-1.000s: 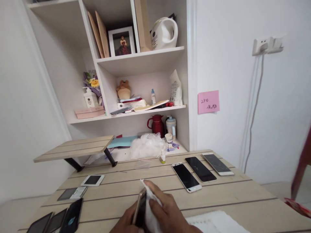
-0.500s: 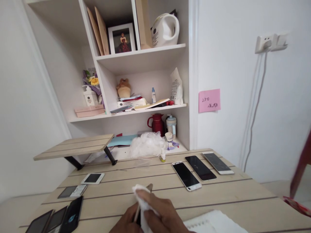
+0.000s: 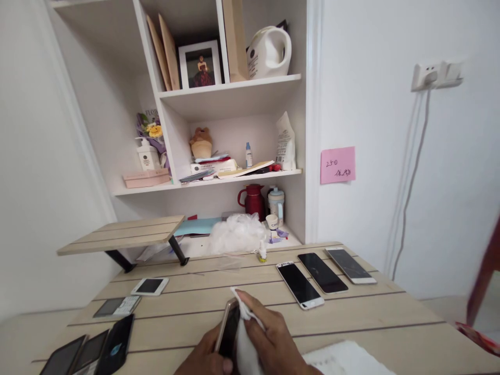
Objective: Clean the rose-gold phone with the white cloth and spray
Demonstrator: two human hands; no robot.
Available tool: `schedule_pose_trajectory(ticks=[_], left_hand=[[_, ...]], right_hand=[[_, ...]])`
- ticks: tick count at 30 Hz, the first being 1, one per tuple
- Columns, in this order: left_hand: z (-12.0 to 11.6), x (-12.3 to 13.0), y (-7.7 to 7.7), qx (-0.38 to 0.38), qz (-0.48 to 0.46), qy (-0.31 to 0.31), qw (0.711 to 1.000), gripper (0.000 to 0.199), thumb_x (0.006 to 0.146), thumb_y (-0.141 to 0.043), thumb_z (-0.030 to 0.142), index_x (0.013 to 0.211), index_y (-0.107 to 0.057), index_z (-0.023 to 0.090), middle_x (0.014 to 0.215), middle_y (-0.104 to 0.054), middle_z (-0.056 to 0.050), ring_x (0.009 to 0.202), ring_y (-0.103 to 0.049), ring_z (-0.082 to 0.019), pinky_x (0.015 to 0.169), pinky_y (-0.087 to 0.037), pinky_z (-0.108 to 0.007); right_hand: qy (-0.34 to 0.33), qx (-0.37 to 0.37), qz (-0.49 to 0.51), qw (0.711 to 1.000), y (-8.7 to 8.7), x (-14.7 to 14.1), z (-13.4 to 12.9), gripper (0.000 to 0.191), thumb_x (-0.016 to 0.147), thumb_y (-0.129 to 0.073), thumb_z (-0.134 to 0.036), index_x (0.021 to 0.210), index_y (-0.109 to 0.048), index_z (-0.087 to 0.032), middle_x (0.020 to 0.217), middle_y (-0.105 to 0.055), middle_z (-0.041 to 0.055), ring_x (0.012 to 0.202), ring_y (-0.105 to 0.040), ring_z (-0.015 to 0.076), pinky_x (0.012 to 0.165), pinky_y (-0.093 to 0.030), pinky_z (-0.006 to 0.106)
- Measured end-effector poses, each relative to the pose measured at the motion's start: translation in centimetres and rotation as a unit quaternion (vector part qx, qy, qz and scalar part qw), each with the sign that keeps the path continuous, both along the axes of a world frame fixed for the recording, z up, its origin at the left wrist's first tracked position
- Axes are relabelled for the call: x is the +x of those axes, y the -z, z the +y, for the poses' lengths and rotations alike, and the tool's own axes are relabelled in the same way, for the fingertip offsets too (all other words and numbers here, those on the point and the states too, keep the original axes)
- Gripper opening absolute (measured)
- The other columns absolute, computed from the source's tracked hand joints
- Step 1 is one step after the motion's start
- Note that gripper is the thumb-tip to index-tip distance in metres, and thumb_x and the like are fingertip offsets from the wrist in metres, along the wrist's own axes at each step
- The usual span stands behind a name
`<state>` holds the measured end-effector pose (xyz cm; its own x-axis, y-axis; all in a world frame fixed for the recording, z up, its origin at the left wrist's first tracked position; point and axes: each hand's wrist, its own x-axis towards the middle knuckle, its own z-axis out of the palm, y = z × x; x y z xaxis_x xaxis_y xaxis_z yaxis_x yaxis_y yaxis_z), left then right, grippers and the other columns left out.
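At the lower middle, my left hand (image 3: 205, 354) is closed around a gold-edged mobile phone (image 3: 228, 329), which stands tilted with its dark screen partly showing. My right hand (image 3: 271, 338) pinches a white tissue (image 3: 247, 346) and presses it along the phone's right edge. The tissue's tip sticks up past my fingers. Both hands are close together over the wooden table, and the phone's lower end is hidden by my left thumb and the tissue. Near my right wrist, another sheet of white tissue (image 3: 344, 359) lies flat on the table.
On the right lie a white-framed phone (image 3: 300, 285), a black phone (image 3: 322, 272) and a pale phone (image 3: 350, 265). Several older phones, including a black one (image 3: 116, 344), lie at the left. A small bottle (image 3: 262, 252), a raised wooden stand (image 3: 125, 233) and a shelf unit (image 3: 230, 88) are behind.
The phone has turned so that its dark screen shows more. My right hand has shifted slightly right with the tissue, from over the phone to along its right edge.
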<state>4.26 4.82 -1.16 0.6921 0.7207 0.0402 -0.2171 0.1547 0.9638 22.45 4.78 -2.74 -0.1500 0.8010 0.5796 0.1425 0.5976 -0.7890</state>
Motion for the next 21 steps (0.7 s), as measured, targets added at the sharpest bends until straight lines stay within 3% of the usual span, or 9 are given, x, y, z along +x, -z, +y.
schedule_pose_trajectory(ticks=[4,8,10,15,21], left_hand=[[0.4,0.8,0.6,0.0,-0.066,0.022,0.998,0.053,0.068,-0.081,0.039,0.115,-0.067,0.017,0.09,-0.068,-0.008,0.075,-0.06,-0.021,0.064,-0.039,-0.028],[0.4,1.0,0.9,-0.017,-0.094,0.024,0.995,0.044,0.07,-0.079,0.036,0.108,-0.069,0.015,0.082,-0.064,-0.005,0.066,-0.053,-0.015,0.06,-0.036,-0.025],[0.4,0.9,0.8,-0.023,-0.078,0.028,0.996,0.047,0.07,-0.079,0.037,0.11,-0.068,0.015,0.079,-0.063,-0.004,0.068,-0.054,-0.016,0.061,-0.037,-0.025],[0.3,0.6,1.0,-0.019,-0.065,0.023,0.997,0.06,0.066,-0.081,0.042,0.117,-0.063,0.017,0.077,-0.062,-0.003,0.072,-0.058,-0.02,0.064,-0.04,-0.027],[0.6,0.6,1.9,-0.009,-0.03,0.0,1.0,0.068,0.063,-0.082,0.046,0.121,-0.062,0.017,0.073,-0.06,-0.002,0.063,-0.055,-0.017,0.058,-0.04,-0.026]], right_hand=[[0.029,-0.016,0.015,0.999,1.2,-0.3,-0.1,0.04,0.096,-0.055,-0.047,0.133,-0.063,-0.033,0.112,-0.073,0.0035,0.089,-0.072,0.0217,0.078,-0.058,0.025],[0.008,-0.055,0.02,0.998,1.0,-0.1,0.3,0.044,0.098,-0.051,-0.047,0.134,-0.062,-0.025,0.102,-0.074,0.0046,0.09,-0.071,0.0225,0.081,-0.058,0.028],[0.008,-0.051,0.019,0.998,0.6,0.1,0.5,0.044,0.097,-0.052,-0.048,0.132,-0.065,-0.024,0.104,-0.074,0.0051,0.093,-0.07,0.0234,0.083,-0.057,0.03],[0.032,-0.005,0.019,0.999,1.0,0.3,0.6,0.037,0.092,-0.059,-0.049,0.121,-0.072,-0.03,0.096,-0.076,0.0029,0.083,-0.072,0.0228,0.07,-0.06,0.027],[0.068,-0.025,0.022,0.997,1.8,-0.1,0.6,0.04,0.093,-0.056,-0.045,0.122,-0.072,-0.022,0.114,-0.073,0.0061,0.107,-0.067,0.0257,0.094,-0.054,0.034]])
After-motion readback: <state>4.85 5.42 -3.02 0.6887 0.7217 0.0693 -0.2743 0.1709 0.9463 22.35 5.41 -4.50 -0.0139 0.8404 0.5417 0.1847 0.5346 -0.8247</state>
